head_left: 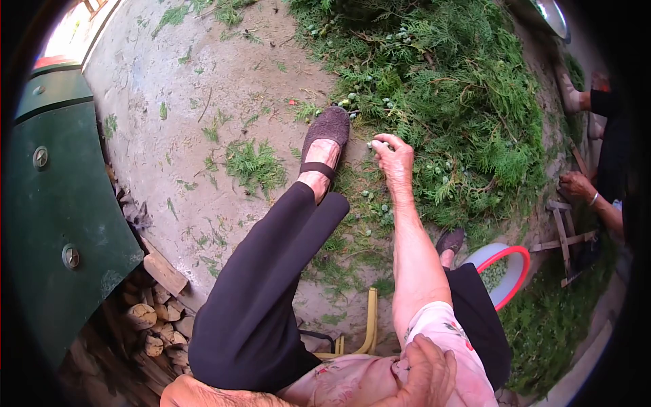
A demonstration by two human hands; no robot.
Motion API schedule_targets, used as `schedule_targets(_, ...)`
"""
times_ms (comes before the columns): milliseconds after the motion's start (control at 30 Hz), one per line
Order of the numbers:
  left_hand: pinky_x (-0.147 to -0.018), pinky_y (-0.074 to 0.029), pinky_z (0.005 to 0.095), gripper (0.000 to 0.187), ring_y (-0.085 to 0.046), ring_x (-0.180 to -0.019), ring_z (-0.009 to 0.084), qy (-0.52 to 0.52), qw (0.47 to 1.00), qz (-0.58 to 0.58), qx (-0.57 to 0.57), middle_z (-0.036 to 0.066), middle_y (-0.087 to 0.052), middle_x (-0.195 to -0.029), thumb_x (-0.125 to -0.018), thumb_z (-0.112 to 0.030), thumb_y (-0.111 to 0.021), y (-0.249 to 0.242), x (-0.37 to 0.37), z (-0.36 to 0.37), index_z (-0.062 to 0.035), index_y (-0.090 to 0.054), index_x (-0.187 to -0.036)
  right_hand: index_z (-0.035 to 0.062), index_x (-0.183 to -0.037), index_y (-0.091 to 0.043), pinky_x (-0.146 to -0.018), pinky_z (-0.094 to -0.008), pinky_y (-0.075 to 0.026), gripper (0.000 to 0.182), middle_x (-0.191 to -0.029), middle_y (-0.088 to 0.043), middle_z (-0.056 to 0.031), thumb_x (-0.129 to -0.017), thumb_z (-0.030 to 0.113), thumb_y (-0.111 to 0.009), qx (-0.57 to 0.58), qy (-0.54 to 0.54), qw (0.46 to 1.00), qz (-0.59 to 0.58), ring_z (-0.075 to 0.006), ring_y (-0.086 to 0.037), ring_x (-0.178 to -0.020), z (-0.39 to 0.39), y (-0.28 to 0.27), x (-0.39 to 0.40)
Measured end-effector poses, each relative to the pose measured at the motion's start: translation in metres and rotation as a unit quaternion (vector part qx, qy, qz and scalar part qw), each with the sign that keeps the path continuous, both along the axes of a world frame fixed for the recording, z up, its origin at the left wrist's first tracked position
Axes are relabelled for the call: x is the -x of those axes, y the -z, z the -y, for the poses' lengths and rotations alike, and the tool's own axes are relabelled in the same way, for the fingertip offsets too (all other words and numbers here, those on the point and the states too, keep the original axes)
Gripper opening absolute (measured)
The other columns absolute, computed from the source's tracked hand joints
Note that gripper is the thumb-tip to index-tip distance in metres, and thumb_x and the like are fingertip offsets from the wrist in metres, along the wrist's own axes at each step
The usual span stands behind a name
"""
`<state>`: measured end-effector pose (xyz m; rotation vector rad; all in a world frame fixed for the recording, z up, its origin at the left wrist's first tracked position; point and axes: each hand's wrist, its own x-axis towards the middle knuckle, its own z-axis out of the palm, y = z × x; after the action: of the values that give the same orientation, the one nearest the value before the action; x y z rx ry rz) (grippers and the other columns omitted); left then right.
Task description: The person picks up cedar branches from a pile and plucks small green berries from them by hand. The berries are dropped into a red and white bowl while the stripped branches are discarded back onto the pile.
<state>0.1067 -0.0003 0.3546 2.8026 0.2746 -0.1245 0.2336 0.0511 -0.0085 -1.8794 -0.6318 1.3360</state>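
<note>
My right hand (pixel 395 159) reaches forward over the edge of a heap of cut evergreen branches (pixel 468 115). Its thumb and fingers are closed on a small pale green cone (pixel 373 144), partly covered by the fingertips. More such cones lie loose on the ground and among the sprigs below the hand. My left hand (pixel 426 373) rests against my pink flowered shirt (pixel 339 386), near the right sleeve. Its fingers are loosely bent and apart, with nothing visible in them. A white basin (pixel 513 292) with a red rim, holding green cones, stands beside my right leg.
Loose sprigs (pixel 254 165) lie scattered over the concrete ground (pixel 169 129). A dark green panel (pixel 61 203) stands at left above stacked firewood (pixel 156 325). At right, another person's hand (pixel 576 184) is near a small wooden stool (pixel 563 230). A yellow chair frame (pixel 371 322) shows beneath me.
</note>
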Motion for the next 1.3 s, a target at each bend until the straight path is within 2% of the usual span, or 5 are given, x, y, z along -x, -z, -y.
schedule_targets(167,-0.071,-0.048,0.0463,0.040,-0.058,-0.083,0.0363,-0.002,1.000,-0.005,-0.006,0.023,-0.059,-0.089,-0.080,-0.021,-0.047,0.008,0.001,-0.003,0.0089,-0.054,-0.106,0.0028,-0.082,-0.062,-0.065,-0.0338,-0.046,0.017,-0.074,-0.056,-0.0150,-0.066,0.003,-0.069,-0.131,-0.159,0.904,0.375,-0.0268,-0.058,-0.069,0.012,0.034,0.022)
schedule_targets(500,-0.072,-0.047,0.0467,0.039,-0.058,-0.083,0.0364,-0.003,1.000,0.007,-0.012,0.023,-0.059,-0.089,-0.081,-0.021,-0.046,0.010,0.002,-0.002,0.0088,-0.055,-0.105,0.0027,-0.093,-0.058,-0.040,-0.0209,-0.040,0.014,-0.077,-0.058,-0.0049,-0.082,0.009,-0.063,-0.074,0.229,0.901,-0.360,-0.0112,-0.054,-0.058,0.053,-0.004,-0.006)
schedule_targets(733,-0.072,-0.047,0.0471,0.039,-0.058,-0.082,0.0364,-0.002,1.000,0.004,-0.016,0.023,-0.059,-0.089,-0.082,-0.021,-0.045,0.008,0.002,-0.001,0.0087,-0.056,-0.104,0.0027,-0.091,-0.062,-0.057,-0.0376,-0.046,0.022,-0.069,-0.059,-0.0133,-0.073,0.012,-0.070,-0.138,-0.016,0.938,0.318,-0.0247,-0.058,-0.058,-0.009,0.032,0.009)
schedule_targets(1033,-0.072,-0.047,0.0475,0.038,-0.058,-0.082,0.0365,0.007,1.000,0.005,-0.016,0.023,-0.059,-0.090,-0.083,-0.021,-0.044,0.006,0.005,-0.001,0.0086,-0.057,-0.103,0.0043,-0.089,-0.060,-0.057,-0.0359,-0.047,0.019,-0.077,-0.060,-0.0121,-0.073,0.009,-0.068,-0.101,-0.076,0.911,0.392,-0.0253,-0.059,-0.066,0.026,0.033,0.015)
schedule_targets(1300,-0.073,-0.046,0.0479,0.038,-0.058,-0.082,0.0366,0.091,0.996,-0.012,-0.018,0.023,-0.060,-0.090,-0.083,-0.022,-0.043,-0.010,-0.008,-0.005,0.0085,-0.057,-0.102,0.0030,-0.106,-0.054,-0.046,-0.0226,-0.041,0.024,-0.083,-0.058,-0.0055,-0.084,0.008,-0.060,-0.062,0.249,0.936,-0.242,-0.0127,-0.055,-0.062,0.098,-0.055,-0.045)
